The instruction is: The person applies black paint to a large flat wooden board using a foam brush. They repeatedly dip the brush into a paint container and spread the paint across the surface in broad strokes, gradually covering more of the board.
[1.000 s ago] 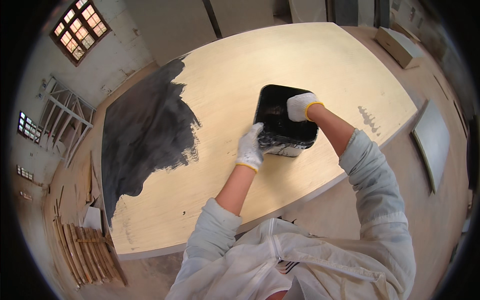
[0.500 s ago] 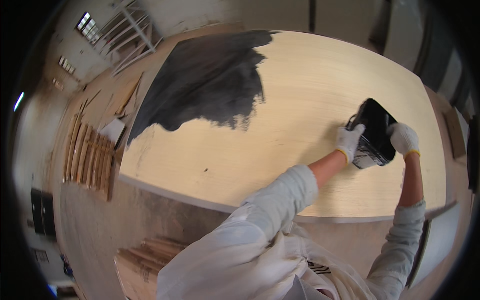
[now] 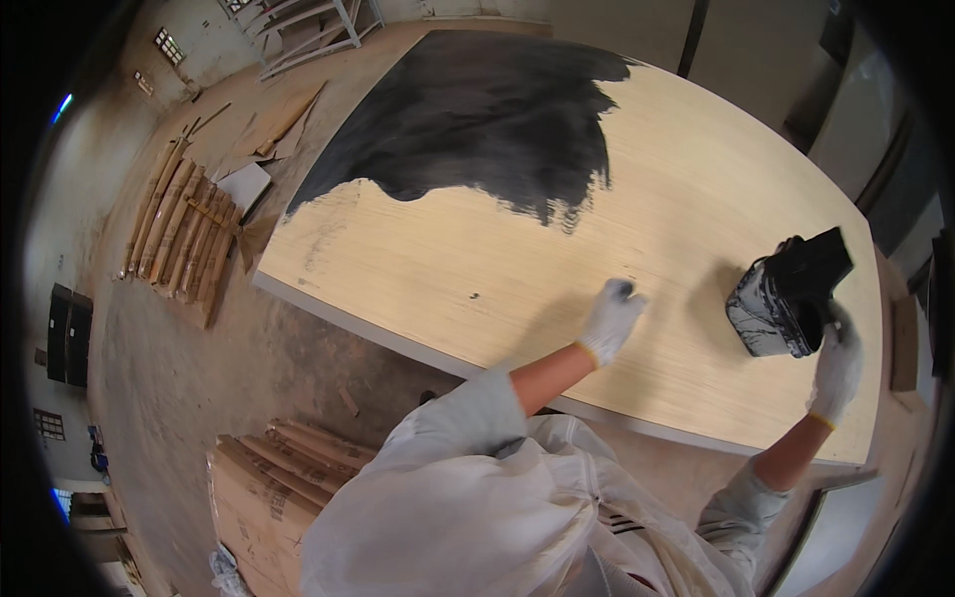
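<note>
Head view, black-smeared panel [image 3: 667, 219], grey-brown floor [image 3: 249, 378]

"Can we read any words, numbers or signs here?"

"None. We do see dark printing [image 3: 280, 505] on the brown cardboard packages [image 3: 244, 527] at the lower left, but we find it too small and blurred to make out."

"And what about the black panels [image 3: 70, 340] near the left edge?"

"We notice small pale spots on them, yet we can't tell whether those are labels or something else."
</note>
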### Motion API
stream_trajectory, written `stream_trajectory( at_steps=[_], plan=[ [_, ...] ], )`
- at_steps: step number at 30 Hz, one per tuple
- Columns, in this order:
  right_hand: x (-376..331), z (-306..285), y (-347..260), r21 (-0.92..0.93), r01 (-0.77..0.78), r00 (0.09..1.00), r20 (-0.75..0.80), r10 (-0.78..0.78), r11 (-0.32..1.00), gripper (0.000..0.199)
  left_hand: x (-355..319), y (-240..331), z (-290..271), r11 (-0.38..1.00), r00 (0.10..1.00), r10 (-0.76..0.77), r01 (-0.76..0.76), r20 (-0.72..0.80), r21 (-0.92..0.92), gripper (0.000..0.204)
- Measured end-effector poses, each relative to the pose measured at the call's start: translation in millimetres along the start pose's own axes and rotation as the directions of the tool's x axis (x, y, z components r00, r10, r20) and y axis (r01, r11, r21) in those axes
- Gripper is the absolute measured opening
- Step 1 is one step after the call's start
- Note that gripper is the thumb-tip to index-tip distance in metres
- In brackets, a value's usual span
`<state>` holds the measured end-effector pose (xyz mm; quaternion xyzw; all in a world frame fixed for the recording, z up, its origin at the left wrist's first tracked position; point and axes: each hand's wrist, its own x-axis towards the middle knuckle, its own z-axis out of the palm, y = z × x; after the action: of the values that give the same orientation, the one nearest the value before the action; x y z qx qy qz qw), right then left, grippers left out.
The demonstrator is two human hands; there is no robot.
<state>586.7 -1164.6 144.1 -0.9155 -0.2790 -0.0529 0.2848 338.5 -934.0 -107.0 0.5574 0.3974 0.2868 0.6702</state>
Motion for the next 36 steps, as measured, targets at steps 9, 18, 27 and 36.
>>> stream_trajectory(
  at_steps=[9,18,27,36],
  plan=[
    [-194.5,257.0,-83.8,0.373,-0.458,0.87,0.376,0.32,0.807,0.048,-127.3,-45.9,-359.5,0.971,0.95,0.025,-0.098,-0.313,-0.218,0.02],
    [-318.5,429.5,-369.6,0.44,-0.139,0.858,0.5,-0.114,0.887,0.057,-223.0,-29.7,-635.6,0.987,0.774,0.029,-0.121,-0.632,-0.103,0.014],
    [-448.2,546.7,-668.4,0.375,0.123,0.579,0.725,-0.374,0.919,0.069,-281.9,-46.2,-729.4,0.988,0.705,-0.084,-0.031,-0.704,-0.149,0.014],
    [-484.3,433.6,-505.4,0.284,0.147,0.678,0.668,-0.306,0.947,0.063,-266.4,-110.8,-734.9,0.99,0.812,-0.106,0.03,-0.574,-0.14,0.013]
  ],
)
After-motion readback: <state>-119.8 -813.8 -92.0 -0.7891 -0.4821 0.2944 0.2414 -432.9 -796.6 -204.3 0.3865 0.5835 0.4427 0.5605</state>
